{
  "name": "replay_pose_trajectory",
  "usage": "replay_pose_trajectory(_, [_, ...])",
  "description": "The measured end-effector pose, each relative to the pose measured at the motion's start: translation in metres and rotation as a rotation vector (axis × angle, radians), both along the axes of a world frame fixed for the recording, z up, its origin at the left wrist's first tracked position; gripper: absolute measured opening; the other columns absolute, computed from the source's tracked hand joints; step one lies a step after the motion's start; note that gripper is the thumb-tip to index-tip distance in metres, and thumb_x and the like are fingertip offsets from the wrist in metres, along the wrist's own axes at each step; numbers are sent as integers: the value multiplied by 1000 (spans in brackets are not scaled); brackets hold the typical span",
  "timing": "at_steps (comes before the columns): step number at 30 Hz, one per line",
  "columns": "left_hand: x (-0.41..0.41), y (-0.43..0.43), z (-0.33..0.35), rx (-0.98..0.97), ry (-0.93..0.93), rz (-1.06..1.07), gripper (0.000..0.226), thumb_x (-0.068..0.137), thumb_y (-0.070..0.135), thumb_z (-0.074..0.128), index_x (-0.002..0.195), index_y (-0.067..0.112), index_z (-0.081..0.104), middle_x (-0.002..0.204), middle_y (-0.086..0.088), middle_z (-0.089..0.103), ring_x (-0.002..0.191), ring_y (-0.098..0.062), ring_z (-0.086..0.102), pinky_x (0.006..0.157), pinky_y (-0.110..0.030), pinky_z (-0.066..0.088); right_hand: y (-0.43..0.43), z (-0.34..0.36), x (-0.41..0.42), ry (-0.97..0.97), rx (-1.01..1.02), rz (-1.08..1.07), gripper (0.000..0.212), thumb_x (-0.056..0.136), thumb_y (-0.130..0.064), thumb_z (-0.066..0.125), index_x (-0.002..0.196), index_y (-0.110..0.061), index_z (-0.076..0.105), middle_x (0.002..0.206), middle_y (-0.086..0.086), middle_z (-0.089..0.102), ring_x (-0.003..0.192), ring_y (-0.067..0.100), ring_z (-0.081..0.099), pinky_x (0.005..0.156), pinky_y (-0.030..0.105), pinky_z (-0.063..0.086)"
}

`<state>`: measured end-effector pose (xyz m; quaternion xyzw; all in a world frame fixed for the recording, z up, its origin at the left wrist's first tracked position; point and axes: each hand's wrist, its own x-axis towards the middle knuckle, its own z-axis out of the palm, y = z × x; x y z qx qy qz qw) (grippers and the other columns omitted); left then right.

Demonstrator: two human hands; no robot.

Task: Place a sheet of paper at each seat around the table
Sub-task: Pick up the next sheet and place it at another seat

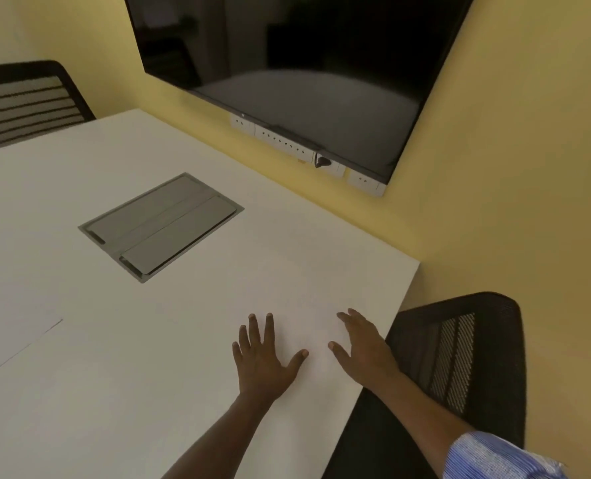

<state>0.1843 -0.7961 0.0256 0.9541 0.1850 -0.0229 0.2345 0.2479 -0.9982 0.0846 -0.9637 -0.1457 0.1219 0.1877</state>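
Note:
My left hand (pixel 264 357) and my right hand (pixel 363 347) lie flat and open on the white table (pixel 148 392), fingers spread, close to its right edge in front of a black mesh chair (pixel 459 357). Between and beyond the hands the surface looks slightly brighter, like a white sheet of paper (pixel 311 305), but its edges are too faint to make out. Another white sheet of paper (pixel 3 333) lies at the left, one corner pointing toward the table's middle.
A grey flip-lid cable box (pixel 162 226) is set into the table's middle. A dark wall screen (pixel 287 63) hangs on the yellow wall above a socket strip (pixel 287 143). A second black chair (pixel 24 102) stands at the far left.

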Motion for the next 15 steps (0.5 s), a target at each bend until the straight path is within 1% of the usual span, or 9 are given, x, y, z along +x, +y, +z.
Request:
replay_pose_trajectory(5, [-47, -16, 38, 42, -69, -19, 110, 76, 92, 27, 161, 28, 1, 170, -9, -3, 156, -36, 2, 124, -54, 13, -8, 39, -57, -98, 48, -4, 68, 100, -49, 51, 157, -22, 28, 167, 3, 20, 152, 21, 20, 122, 40, 27])
replay_pose_trajectory(9, [-105, -28, 72, 105, -131, -60, 106, 79, 89, 29, 162, 28, 2, 170, -10, 0, 156, -36, 4, 124, -55, 14, -16, 73, -118, -175, 86, -24, 68, 99, -48, 52, 157, -22, 28, 166, 4, 22, 152, 22, 21, 122, 42, 27])
replay_pose_trajectory(15, [-183, -38, 126, 172, -204, -108, 102, 81, 87, 28, 161, 29, 3, 170, -10, 0, 156, -36, 4, 124, -56, 13, -31, 122, -200, -260, 181, -85, 67, 98, -50, 53, 155, -22, 30, 165, 3, 26, 151, 22, 23, 119, 39, 28])
